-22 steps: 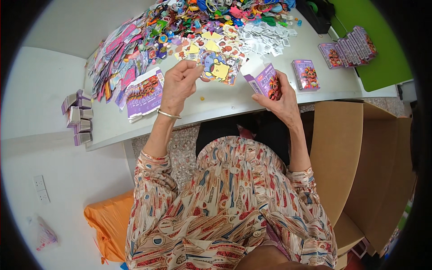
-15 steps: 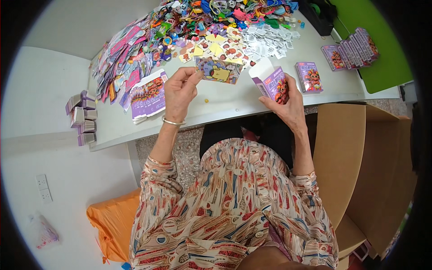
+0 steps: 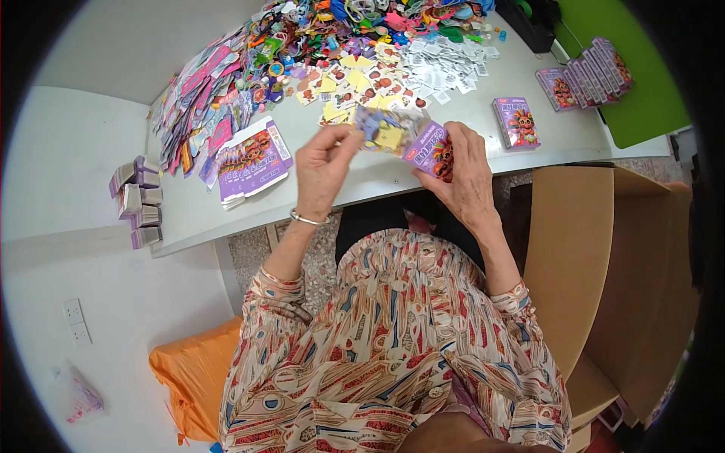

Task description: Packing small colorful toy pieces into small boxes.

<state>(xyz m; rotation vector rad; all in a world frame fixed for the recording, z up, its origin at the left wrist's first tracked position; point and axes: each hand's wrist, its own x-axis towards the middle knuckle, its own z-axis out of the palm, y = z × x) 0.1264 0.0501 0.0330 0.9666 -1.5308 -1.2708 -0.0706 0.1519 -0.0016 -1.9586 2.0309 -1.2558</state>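
Observation:
My left hand [image 3: 323, 167] pinches a small clear packet [image 3: 384, 130] of colourful flat pieces by its left end and holds it against the open top of a small purple box [image 3: 432, 149]. My right hand [image 3: 462, 172] grips that purple box from below and behind, above the table's front edge [image 3: 355, 189]. A silver bangle [image 3: 308, 220] sits on my left wrist. Both hands hover over the white table, just in front of my lap.
A stack of flat purple box blanks [image 3: 253, 158] lies left of my hands. Piles of colourful toys and cards [image 3: 340, 45] cover the far table. A finished purple box [image 3: 516, 121] and a row of boxes [image 3: 585, 79] sit right. Cardboard cartons [image 3: 596, 264] stand at my right.
My left hand lifted the packet off the table and brought it right, up to the box. My right hand moved the box left and toward me.

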